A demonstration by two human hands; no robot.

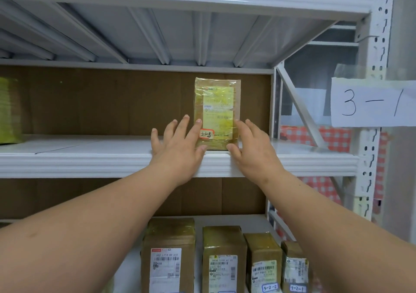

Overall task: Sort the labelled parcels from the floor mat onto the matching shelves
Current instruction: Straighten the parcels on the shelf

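both hands, left hand point(177, 144) and right hand point(249, 146), fingers spread straight, flank one upright parcel point(217, 112); four boxes point(222, 259) below.

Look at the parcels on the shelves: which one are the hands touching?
The parcel standing alone on the upper shelf, between the left hand and right hand. The others stand in a row below, untouched.

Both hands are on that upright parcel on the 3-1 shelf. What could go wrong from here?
1. The parcel stands tall on a narrow end, close to the shelf's front edge. It may tip forward when the left hand and right hand let go.
2. Its handwritten sticker seems to read 3-1-3, but the last digit is unclear; check it against the 3-1 sign.
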